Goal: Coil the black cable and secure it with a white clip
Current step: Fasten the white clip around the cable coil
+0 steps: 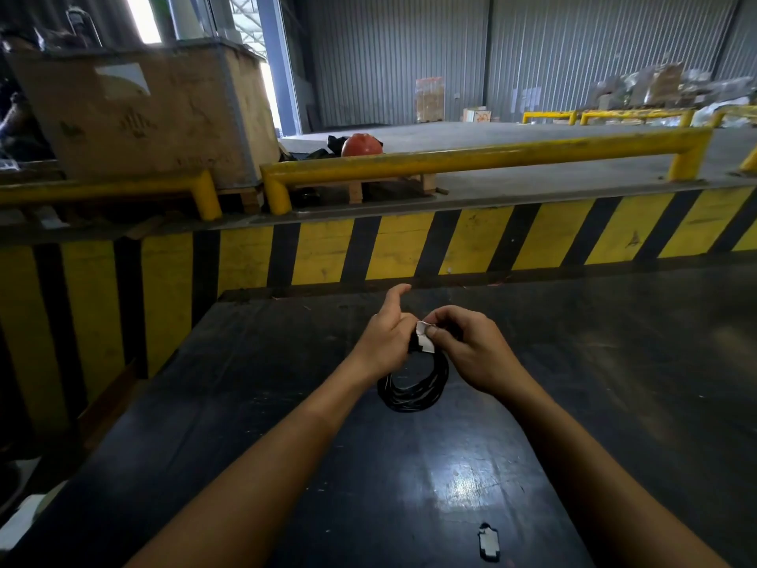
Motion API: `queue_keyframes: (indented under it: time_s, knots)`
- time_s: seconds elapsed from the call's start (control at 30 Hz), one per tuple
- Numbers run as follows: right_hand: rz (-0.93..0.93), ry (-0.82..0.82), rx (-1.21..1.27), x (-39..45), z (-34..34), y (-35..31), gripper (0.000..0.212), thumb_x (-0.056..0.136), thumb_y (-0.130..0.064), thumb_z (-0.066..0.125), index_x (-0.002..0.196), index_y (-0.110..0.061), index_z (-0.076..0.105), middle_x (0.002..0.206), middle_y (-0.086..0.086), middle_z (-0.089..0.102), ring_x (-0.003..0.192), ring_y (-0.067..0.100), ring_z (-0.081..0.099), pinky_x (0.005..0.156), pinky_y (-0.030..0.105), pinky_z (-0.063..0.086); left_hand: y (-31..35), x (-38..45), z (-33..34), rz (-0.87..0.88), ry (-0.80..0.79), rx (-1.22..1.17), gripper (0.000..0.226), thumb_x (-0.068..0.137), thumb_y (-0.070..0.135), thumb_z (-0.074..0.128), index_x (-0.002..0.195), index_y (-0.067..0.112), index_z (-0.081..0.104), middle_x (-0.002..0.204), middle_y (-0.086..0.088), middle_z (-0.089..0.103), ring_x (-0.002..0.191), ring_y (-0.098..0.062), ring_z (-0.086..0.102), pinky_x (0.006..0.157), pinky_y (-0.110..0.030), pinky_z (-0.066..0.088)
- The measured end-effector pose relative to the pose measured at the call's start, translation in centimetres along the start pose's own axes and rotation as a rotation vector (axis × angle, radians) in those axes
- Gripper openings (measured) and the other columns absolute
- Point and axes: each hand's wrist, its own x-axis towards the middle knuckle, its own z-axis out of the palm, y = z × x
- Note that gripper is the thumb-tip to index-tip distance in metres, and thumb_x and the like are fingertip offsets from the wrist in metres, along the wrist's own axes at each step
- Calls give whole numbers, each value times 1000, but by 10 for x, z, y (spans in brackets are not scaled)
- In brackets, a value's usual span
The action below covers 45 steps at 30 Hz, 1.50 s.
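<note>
Both hands hold the coiled black cable (413,383) above the dark table (573,383), its loop hanging toward the camera. Left hand (385,342) and right hand (471,350) fingers pinch the white clip (424,340) at the coil's far end.

1 wide-angle view looks from the person's head, forward and down along both forearms onto the dark tabletop (286,362). The near tabletop fills the lower frame; the striped yellow-and-black barrier (409,248) and the warehouse's corrugated wall (409,55) lie farther ahead.

Orange helmet (361,144) behind yellow rail (483,157), beside crate (139,116).
</note>
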Motion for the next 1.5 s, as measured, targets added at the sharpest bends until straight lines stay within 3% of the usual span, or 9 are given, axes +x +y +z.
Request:
queue_keyframes:
  time_s: [0.23, 0.4, 0.5, 0.63, 0.83, 1.0, 1.1, 1.33, 1.5]
  knots:
    - [21, 218, 7, -2, 12, 5, 8, 92, -14, 55, 89, -17, 62, 72, -6, 63, 64, 6, 57, 58, 13, 42, -7, 4, 6, 10, 96, -65, 26, 99, 28, 39, 117, 11, 49, 72, -7, 56, 42, -14, 50, 40, -28, 42]
    - [165, 288, 233, 2, 12, 14, 10, 93, -12, 53, 91, -16, 62, 77, -2, 63, 69, 10, 59, 62, 25, 48, -24, -3, 9, -10, 149, -45, 55, 95, 51, 35, 85, 5, 63, 65, -8, 62, 61, -17, 59, 65, -33, 48]
    - [209, 247, 288, -1, 14, 21, 10, 92, -13, 55, 98, -15, 63, 85, 0, 65, 75, 9, 61, 65, 23, 48, -40, -9, 17, -51, 166, -46, 65, 92, 58, 37, 74, 1, 63, 61, -8, 60, 59, -17, 58, 67, -39, 49]
    - [288, 239, 244, -13, 26, 45, 9, 89, -13, 59, 86, -21, 61, 82, 1, 64, 78, 16, 60, 73, 37, 51, -62, -13, 27, -123, 186, -88, 65, 84, 67, 41, 68, 7, 59, 49, 1, 48, 46, -13, 48, 58, -39, 47]
    - [522, 76, 258, -56, 45, 98, 13, 92, -20, 57, 100, -11, 53, 95, 9, 60, 71, 18, 61, 61, 28, 50, -109, -36, 35, -363, 185, -102, 45, 91, 53, 48, 73, 12, 50, 53, 1, 35, 48, -12, 38, 52, -33, 42]
    - [753, -307, -290, -115, 48, 172, 37, 86, -27, 64, 116, -6, 56, 119, 16, 62, 108, 28, 59, 78, 27, 42, -151, -69, 29, -565, 173, -94, 38, 92, 48, 50, 76, 14, 50, 57, 2, 32, 47, -11, 33, 49, -29, 39]
    - [848, -499, -389, -149, 54, 195, 52, 85, -39, 64, 124, -7, 53, 127, 14, 60, 117, 27, 56, 87, 27, 43, -167, -87, 31, -599, 181, -78, 35, 91, 45, 53, 74, 15, 53, 57, 0, 33, 47, -12, 33, 47, -27, 38]
    - [760, -393, -464, -174, 71, 201, 21, 84, -14, 60, 103, -7, 66, 112, 16, 66, 95, 25, 60, 74, 26, 42, -173, -105, 44, -598, 133, -37, 30, 91, 36, 58, 107, 11, 66, 69, 3, 48, 57, -9, 43, 36, -20, 36]
    - [764, -434, -459, -172, 73, 198, 18, 85, -10, 61, 101, -6, 68, 106, 12, 69, 87, 19, 59, 61, 17, 39, -165, -103, 44, -587, 108, -48, 27, 92, 32, 57, 114, 19, 65, 101, -4, 61, 64, -8, 51, 39, -21, 38]
